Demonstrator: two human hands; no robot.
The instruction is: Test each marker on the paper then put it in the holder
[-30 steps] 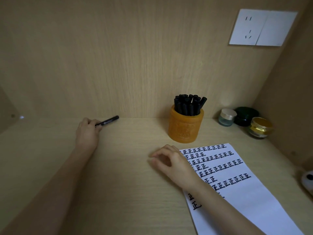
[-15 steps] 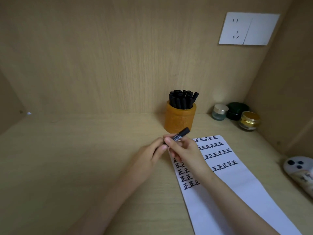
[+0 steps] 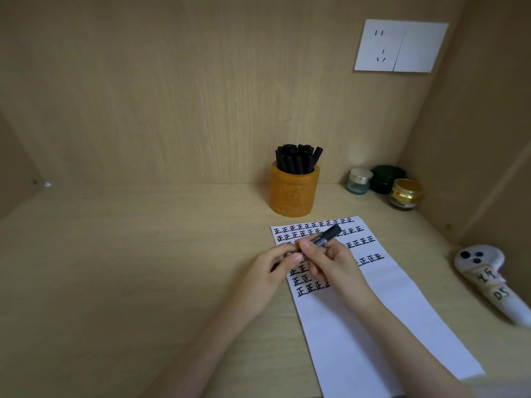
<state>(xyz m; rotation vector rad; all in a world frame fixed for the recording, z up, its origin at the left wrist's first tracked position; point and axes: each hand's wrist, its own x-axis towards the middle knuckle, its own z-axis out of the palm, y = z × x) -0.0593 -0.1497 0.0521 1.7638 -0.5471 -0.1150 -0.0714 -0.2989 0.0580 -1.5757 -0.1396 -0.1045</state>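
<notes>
A black marker (image 3: 326,235) with a white label hangs tilted over the top of the white paper (image 3: 373,326), its far end pointing up and right. My right hand (image 3: 330,264) grips its barrel. My left hand (image 3: 277,265) pinches the marker's near end with its fingertips; that end is hidden between the fingers. The paper carries several rows of black test marks. Behind it stands the orange holder (image 3: 293,193), packed with several black markers (image 3: 297,160).
Three small jars, clear (image 3: 359,181), dark green (image 3: 386,178) and gold (image 3: 405,194), stand in the back right corner. A white controller (image 3: 488,280) lies at the right edge. A wall socket (image 3: 400,45) is on the wooden back panel.
My left hand brought the marker from the far left of the desk to above the paper. My right hand rose off the paper and took hold of the barrel.
</notes>
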